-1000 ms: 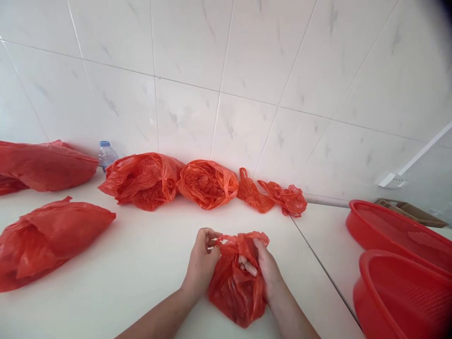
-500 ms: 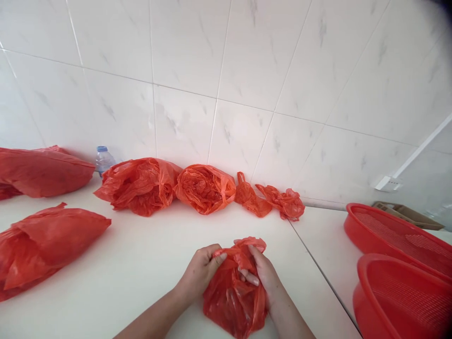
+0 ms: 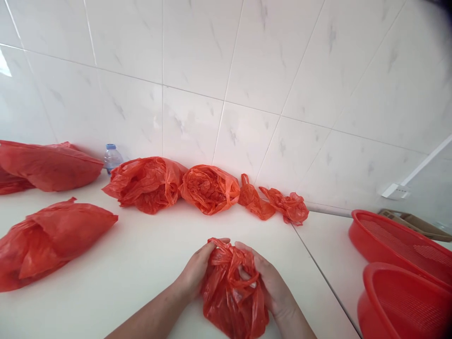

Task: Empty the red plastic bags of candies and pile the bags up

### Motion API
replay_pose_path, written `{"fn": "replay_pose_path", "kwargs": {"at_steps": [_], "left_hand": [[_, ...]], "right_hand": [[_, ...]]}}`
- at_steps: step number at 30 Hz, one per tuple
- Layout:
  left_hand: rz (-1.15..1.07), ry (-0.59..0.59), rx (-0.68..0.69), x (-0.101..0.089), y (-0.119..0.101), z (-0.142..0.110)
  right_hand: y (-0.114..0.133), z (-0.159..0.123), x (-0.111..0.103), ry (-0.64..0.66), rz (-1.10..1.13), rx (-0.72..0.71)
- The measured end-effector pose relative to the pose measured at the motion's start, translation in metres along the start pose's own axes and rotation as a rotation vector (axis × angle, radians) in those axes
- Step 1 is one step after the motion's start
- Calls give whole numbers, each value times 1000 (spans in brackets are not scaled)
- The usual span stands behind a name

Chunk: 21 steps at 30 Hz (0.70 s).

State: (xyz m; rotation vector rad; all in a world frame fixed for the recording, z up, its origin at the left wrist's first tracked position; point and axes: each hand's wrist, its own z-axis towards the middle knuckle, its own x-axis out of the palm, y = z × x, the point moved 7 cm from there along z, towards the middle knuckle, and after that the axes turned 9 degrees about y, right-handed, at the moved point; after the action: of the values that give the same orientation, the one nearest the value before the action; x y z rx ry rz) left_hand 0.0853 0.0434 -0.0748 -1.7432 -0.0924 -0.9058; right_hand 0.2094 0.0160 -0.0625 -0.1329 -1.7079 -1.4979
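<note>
A crumpled red plastic bag (image 3: 231, 301) is held between my two hands, low over the white table near its front. My left hand (image 3: 196, 268) grips the bag's left side near the top, with some fingers hidden behind the plastic. On the other side, my right hand (image 3: 268, 278) is closed round the bag's upper right, and a fingertip shows through a handle loop. The bag's contents, if any, cannot be made out.
Along the tiled wall lie two bundled red bags (image 3: 210, 188), smaller crumpled bags (image 3: 287, 207) and a clear bottle (image 3: 112, 157). Large red bags, one in front (image 3: 56, 240), lie at the left. Red plastic baskets (image 3: 406, 306) stand at the right, beyond a table seam.
My left hand has shifted from pinching the bag's left handle to cupping its side. The bag's top is more gathered, and the handle loops now hang at its front. The view has shifted slightly.
</note>
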Motion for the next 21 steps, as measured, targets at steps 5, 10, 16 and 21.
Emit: {"fn": "replay_pose_path", "kwargs": {"at_steps": [5,10,16,21], "left_hand": [[-63,53,-36,12,4,-3],[-138,33,-55,12,5,-3],[-120,34,-33,17,3,-5],[100,138,-22,33,-3,-11]], "right_hand": [[4,2,8,62,-141,12],[9,4,0,-73,-358,-5],[13,8,-5,-299,-765,-59],[13,5,-5,-477,-794,-98]]}}
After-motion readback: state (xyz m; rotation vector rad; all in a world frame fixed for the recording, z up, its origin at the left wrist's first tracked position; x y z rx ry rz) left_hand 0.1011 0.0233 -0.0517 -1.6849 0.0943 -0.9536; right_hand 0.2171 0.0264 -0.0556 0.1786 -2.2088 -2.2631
